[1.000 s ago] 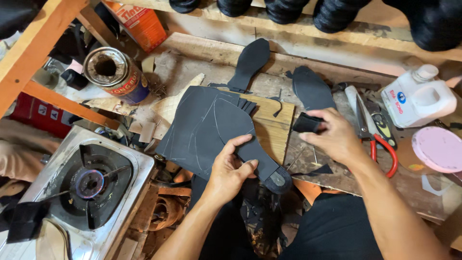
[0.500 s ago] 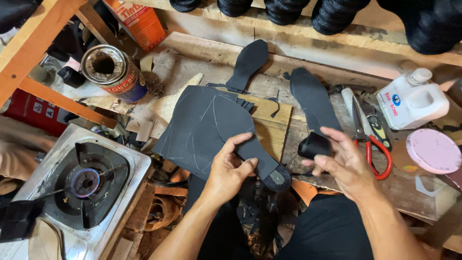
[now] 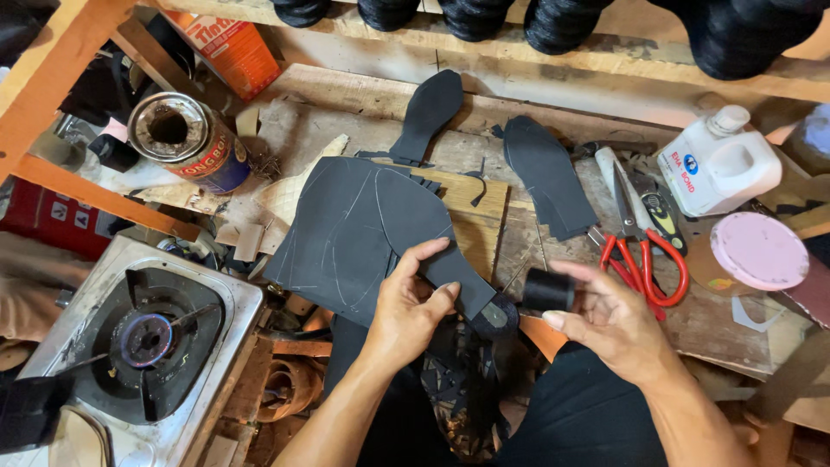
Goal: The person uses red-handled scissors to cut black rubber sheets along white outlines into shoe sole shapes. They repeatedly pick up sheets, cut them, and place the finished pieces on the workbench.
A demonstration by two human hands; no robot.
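My left hand [image 3: 406, 311] pinches the lower edge of a dark rubber sheet [image 3: 363, 233] between thumb and fingers, holding it over the wooden worktop [image 3: 484, 216]. The sheet's long axis runs up and to the left, away from my grip. My right hand [image 3: 618, 324], just to the sheet's right, holds a small black cylinder [image 3: 548, 291] between thumb and fingertips. Red-handled scissors [image 3: 644, 255] lie beyond it. Farther right: a white plastic jug with a blue label [image 3: 722, 164], a round pink lid [image 3: 759, 251]. Upper left: an open labelled tin [image 3: 177, 138].
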